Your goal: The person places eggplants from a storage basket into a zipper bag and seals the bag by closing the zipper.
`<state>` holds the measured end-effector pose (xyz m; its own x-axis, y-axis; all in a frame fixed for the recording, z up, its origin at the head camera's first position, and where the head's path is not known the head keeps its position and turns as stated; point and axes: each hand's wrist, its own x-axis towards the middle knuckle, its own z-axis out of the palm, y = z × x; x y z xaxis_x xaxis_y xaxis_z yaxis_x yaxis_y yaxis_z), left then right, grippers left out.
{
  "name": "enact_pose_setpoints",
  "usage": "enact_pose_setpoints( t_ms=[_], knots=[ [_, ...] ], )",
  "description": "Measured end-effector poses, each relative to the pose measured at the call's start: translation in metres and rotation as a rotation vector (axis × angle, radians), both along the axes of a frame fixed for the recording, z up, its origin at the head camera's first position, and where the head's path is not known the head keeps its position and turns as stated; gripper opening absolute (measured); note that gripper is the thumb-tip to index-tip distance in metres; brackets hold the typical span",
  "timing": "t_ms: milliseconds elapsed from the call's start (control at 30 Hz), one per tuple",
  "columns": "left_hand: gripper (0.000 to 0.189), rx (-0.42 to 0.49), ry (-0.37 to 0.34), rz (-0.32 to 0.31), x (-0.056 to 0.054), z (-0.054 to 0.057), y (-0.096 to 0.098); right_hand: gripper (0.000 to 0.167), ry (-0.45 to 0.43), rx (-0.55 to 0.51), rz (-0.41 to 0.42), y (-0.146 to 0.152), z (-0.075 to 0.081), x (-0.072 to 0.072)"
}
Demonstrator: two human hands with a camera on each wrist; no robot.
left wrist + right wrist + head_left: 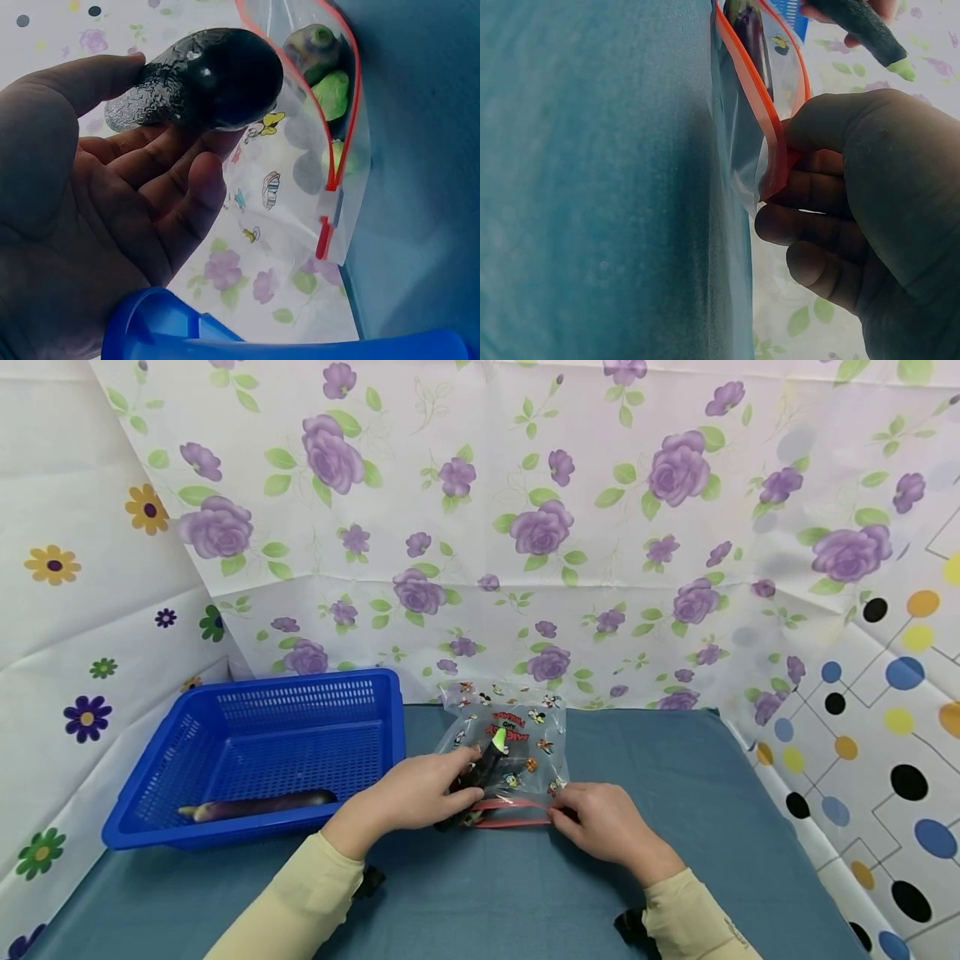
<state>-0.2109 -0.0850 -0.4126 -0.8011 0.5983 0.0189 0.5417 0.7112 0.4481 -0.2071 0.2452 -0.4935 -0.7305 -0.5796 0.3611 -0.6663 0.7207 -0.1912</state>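
A dark, glossy eggplant (489,762) with a pale green tip is gripped between the thumb and fingers of my left hand (423,789). Its rounded end faces the left wrist view, the skin partly wrinkled. It is above a clear zip bag (551,739) printed with cartoon figures, lying on the table. My right hand (607,822) pinches the corner of the bag's red-orange zip edge (754,82), and the mouth is parted. Inside the bag, a purple eggplant (751,41) shows in the right wrist view, and pale green ends (331,94) show in the left wrist view.
A blue perforated basket (397,718) stands to the left, with a purple eggplant (262,806) in it. Blue-grey cloth (480,902) covers the table. Flower-printed sheeting (487,527) hangs behind, and dotted sheeting (900,760) stands at the right.
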Motion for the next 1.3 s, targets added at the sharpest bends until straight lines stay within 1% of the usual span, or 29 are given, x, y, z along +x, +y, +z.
enact_pose_setpoints(
  t_ms=[133,367,633,800,900,1067,1200,1300],
  knots=[
    [0.055,-0.023,0.016,-0.014,0.002,-0.002,0.003,0.018,-0.001,0.002,-0.002,0.0,0.0,0.0],
    [0.054,-0.052,0.028,-0.032,0.004,-0.004,0.008,0.017,0.004,-0.001,-0.001,0.0,-0.001,0.0],
    [0.049,-0.07,0.041,-0.052,0.005,-0.011,0.013,0.015,0.0,0.001,0.001,0.0,-0.001,0.0],
    [0.047,-0.099,0.042,-0.08,0.005,-0.016,0.015,0.015,0.007,-0.003,0.005,0.0,0.0,0.0],
    [0.043,-0.109,0.032,-0.101,0.005,-0.018,0.016,0.016,0.008,0.001,0.005,0.0,0.001,-0.001],
    [0.038,-0.125,-0.004,-0.124,0.006,-0.021,0.016,0.016,0.011,0.007,0.004,0.0,0.0,-0.001],
    [0.039,-0.143,-0.019,-0.126,0.006,-0.023,0.015,0.016,0.018,0.005,0.003,0.0,0.0,0.0],
    [0.043,-0.15,-0.034,-0.129,0.006,-0.025,0.015,0.016,0.02,0.002,0.002,0.001,-0.001,0.0]
  ],
)
